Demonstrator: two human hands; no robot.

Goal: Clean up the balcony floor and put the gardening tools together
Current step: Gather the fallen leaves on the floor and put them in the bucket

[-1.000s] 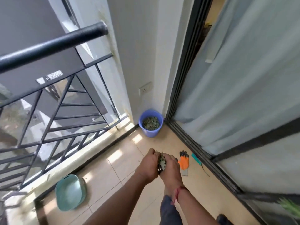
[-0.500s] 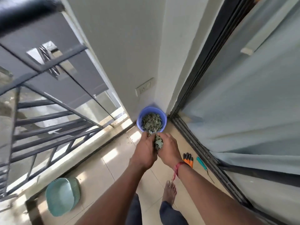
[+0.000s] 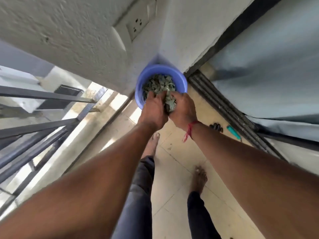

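1. Balcony floor (image 3: 172, 161) of pale tiles fills the centre of the frame, with a metal railing (image 3: 43, 121) at left and a sliding-door track (image 3: 224, 109) at right.
2. Blue bucket (image 3: 181, 80) stands in the wall corner, upper centre, part-filled with dry leaves (image 3: 158, 83); it is judged to be the collection point for floor litter.
3. Left hand (image 3: 153, 109) and right hand (image 3: 183, 109) meet over the bucket's near rim. Their grip is cupped around a leaf clump (image 3: 170, 103), so little spills.
4. Gardening tools lie near each other beside the track, centre right, not yet gathered: a glove (image 3: 215, 127), of which only dark fingertips show, and a teal-handled tool (image 3: 233, 132).
5. Judged next step: the grip opens and the clump drops into the bucket.
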